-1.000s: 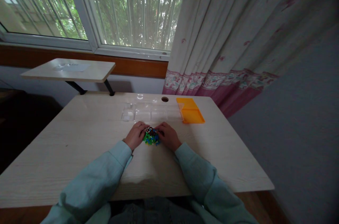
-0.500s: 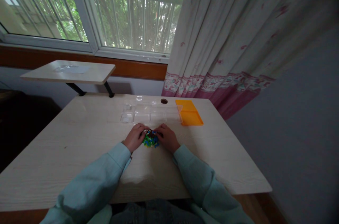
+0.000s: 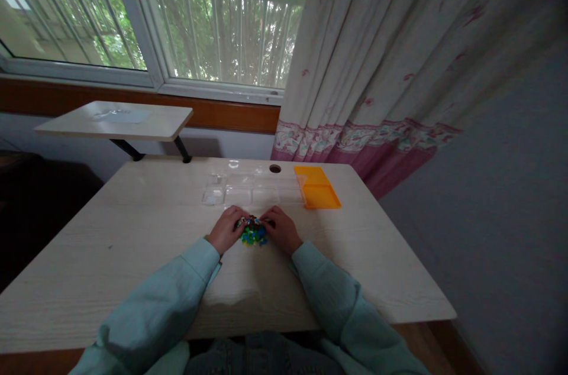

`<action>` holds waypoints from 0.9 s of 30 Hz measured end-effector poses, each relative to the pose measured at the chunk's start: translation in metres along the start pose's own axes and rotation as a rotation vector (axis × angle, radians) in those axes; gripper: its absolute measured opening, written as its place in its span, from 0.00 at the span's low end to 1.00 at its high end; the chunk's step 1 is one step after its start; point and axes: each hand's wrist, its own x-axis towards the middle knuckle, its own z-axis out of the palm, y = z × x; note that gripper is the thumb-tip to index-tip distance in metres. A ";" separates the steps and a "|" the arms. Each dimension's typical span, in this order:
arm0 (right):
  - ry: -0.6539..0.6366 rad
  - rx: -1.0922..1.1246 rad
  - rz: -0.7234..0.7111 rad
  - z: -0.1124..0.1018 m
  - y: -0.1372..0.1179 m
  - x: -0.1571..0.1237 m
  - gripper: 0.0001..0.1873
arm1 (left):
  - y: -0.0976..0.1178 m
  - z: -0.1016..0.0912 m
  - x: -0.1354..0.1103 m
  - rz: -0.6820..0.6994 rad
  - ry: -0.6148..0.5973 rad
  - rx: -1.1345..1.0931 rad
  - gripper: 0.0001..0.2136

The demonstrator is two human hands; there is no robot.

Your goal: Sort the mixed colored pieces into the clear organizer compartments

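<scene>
A heap of small coloured pieces (image 3: 254,237), mostly green and blue with some yellow, white and dark red, lies on the table in front of me. They are too small for me to tell their exact kind. At the heap's left edge, my left hand (image 3: 228,229) has its fingers bent and pinched together. My right hand (image 3: 280,229) mirrors it on the right, thumb and fingers drawn together at the upper side of the heap. The fingertips of both hands touch or nearly touch the pieces; what sits between them is hidden.
Behind my hands lies a clear plastic tray with compartments (image 3: 239,196). An orange two-panel tray (image 3: 322,197) overlaps its right end. A round hole (image 3: 275,169) is near the back edge of the pale table (image 3: 133,262). A raised shelf (image 3: 164,128) stands at the back left.
My fingers have shifted slightly at the top of the heap, and more dark red and white pieces show between them. The trays have stayed in place.
</scene>
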 end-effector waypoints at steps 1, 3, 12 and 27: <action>0.007 0.019 0.008 0.000 0.001 0.001 0.06 | 0.000 0.000 0.000 0.000 0.003 -0.001 0.10; 0.028 0.062 0.030 0.000 0.003 0.002 0.05 | -0.001 0.001 0.000 -0.004 0.007 -0.003 0.09; 0.165 0.202 0.071 -0.001 0.011 0.007 0.06 | -0.003 0.002 0.001 -0.047 0.018 -0.002 0.09; 0.263 0.247 0.090 0.000 0.015 0.009 0.11 | -0.006 0.004 0.002 -0.106 0.111 -0.056 0.09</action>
